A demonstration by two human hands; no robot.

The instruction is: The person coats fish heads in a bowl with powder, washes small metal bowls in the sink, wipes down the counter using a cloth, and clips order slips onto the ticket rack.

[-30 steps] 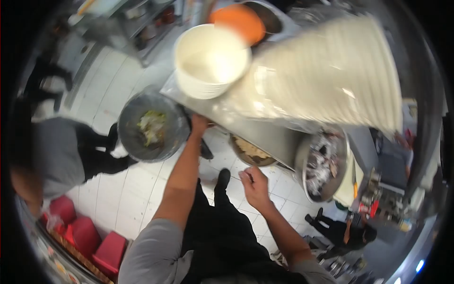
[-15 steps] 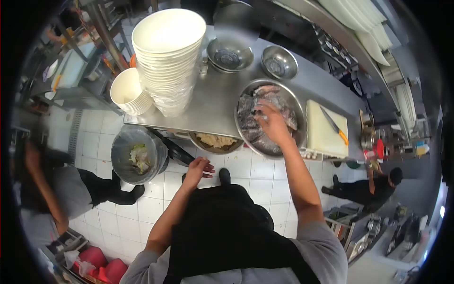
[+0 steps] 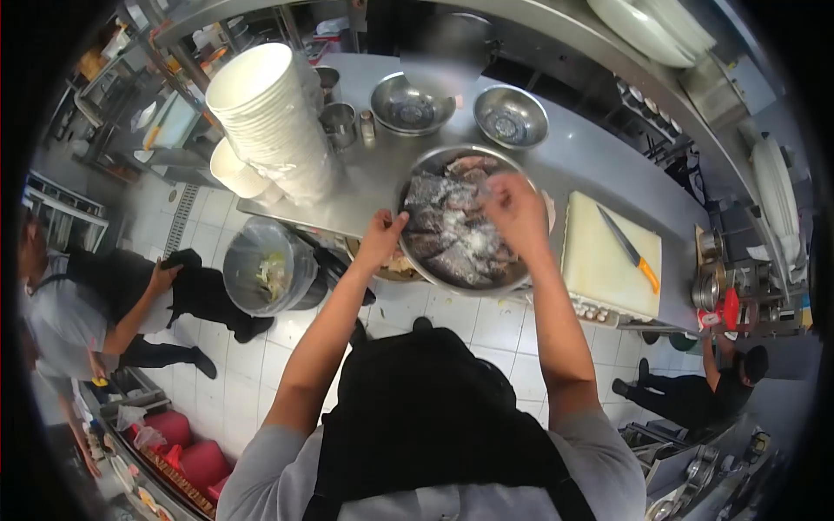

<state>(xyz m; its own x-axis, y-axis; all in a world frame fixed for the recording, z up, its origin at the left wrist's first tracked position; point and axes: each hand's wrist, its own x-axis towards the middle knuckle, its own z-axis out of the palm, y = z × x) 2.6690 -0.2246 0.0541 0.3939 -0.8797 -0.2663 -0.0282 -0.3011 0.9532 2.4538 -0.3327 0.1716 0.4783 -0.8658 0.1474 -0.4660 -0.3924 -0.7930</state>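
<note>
A large metal bowl (image 3: 408, 260) holds several dark-skinned fish pieces (image 3: 439, 217), with white powder scattered over their middle. My left hand (image 3: 380, 239) grips the bowl's left rim, thumb on top. Over the bowl's right side is my right hand (image 3: 516, 213), its fingers curled together and a little blurred; whatever lies within them is hidden. To the right, an orange-handled knife (image 3: 627, 247) rests on a white cutting board (image 3: 608, 278).
Two smaller metal bowls (image 3: 511, 117) stand behind. At left on the steel counter (image 3: 369, 178) is a tall stack of white tubs (image 3: 265, 108). A lined bin (image 3: 271, 265) stands on the floor. Co-workers (image 3: 130, 300) are at left, another person (image 3: 708, 373) at right.
My left hand has risen from beside the counter to the bowl's rim. White powder now shows on the fish. My right hand's fingers, apart before, are curled. The bowl sits farther left in view.
</note>
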